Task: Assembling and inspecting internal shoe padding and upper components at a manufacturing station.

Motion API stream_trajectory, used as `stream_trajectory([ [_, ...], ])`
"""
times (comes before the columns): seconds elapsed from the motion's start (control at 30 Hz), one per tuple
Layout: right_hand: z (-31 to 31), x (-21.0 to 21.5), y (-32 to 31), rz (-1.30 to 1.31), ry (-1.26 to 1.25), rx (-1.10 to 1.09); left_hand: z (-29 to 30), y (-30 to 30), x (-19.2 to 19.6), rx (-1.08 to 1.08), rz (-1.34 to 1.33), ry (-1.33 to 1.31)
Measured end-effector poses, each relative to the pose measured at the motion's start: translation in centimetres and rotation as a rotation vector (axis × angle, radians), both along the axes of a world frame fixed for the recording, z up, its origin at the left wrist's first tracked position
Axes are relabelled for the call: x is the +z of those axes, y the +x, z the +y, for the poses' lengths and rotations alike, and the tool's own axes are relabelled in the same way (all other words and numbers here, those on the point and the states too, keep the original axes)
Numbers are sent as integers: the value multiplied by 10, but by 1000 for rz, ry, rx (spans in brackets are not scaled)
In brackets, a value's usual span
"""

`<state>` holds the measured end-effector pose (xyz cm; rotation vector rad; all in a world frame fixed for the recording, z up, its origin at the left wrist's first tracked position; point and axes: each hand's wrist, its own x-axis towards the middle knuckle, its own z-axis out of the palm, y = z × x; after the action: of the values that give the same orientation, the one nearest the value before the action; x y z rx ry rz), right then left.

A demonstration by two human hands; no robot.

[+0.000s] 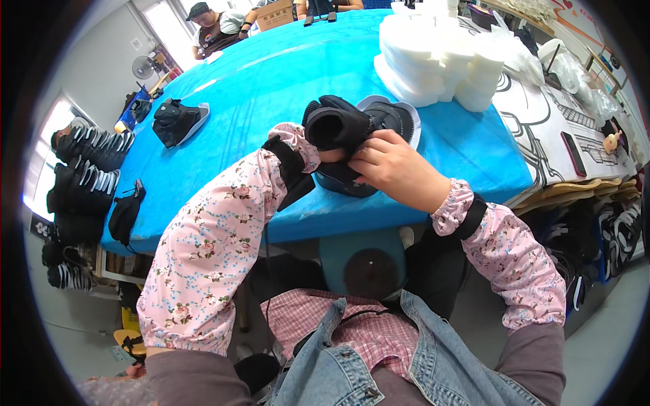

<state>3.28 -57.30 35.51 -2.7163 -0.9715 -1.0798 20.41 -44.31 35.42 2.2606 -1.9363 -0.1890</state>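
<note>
A black shoe point(352, 128) with a white sole edge lies on the blue table point(271, 81) just in front of me. My right hand point(396, 169) grips the shoe's upper near the opening, fingers curled on the dark fabric. My left hand point(330, 154) is mostly hidden behind the shoe's collar; only a little of it shows beside the flowered sleeve cuff, and it seems to hold the shoe from the left side. Both forearms wear pink flowered sleeve covers.
Another black shoe point(177, 120) lies at the table's left. Stacks of white foam pieces point(440, 57) stand at the back right. Black shoes are racked at the left point(84, 176) and lower right point(609, 237). A person point(213, 27) sits at the far end. A phone point(574, 153) lies right.
</note>
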Motion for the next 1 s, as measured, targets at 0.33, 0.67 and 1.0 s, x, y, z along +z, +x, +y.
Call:
stream_trajectory([
  [0.33, 15, 18, -1, 259, -130, -150, 18, 2, -24, 64, 169, 10],
  [0.67, 1, 17, 23, 631, 109, -37, 61, -51, 61, 3, 170, 75],
  [1.0, 25, 19, 23, 627, -298, -194, 72, -45, 38, -132, -183, 35],
])
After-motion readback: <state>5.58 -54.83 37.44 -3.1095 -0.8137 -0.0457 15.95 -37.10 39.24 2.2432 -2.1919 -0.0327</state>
